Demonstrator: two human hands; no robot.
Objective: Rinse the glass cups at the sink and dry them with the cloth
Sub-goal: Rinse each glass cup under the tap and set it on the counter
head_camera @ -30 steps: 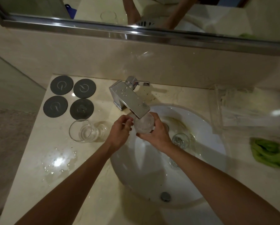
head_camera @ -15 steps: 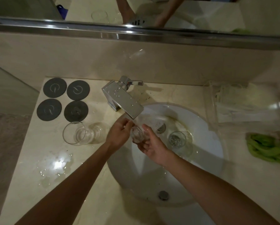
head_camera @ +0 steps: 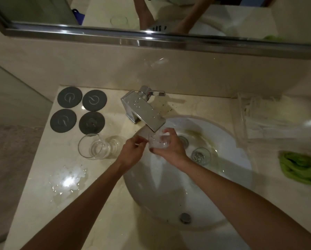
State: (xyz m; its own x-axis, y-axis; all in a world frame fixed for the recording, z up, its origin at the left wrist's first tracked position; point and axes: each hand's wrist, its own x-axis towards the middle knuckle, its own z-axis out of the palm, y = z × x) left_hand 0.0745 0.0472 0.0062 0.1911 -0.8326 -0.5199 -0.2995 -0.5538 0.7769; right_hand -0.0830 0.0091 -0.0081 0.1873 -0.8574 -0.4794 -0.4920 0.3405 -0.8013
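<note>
- A glass cup (head_camera: pixel 95 147) is seen lying on its side at centre left of the countertop (head_camera: pixel 34 195); a roll off the wet marble could follow a nudge.
- The left hand (head_camera: pixel 131 153) is curled, fingertips touching the held cup (head_camera: pixel 159 140).
- That cup is gripped by the right hand (head_camera: pixel 171 148) under the faucet (head_camera: pixel 144 112); wet glass could slip into the sink (head_camera: pixel 232 186).
- The green cloth (head_camera: pixel 302 168) is left at far right.

No words, numbers or brand names can be read anywhere. The only marks are pale curled emblems on the four dark round coasters (head_camera: pixel 69 97) at far left, none legible as letters.
</note>
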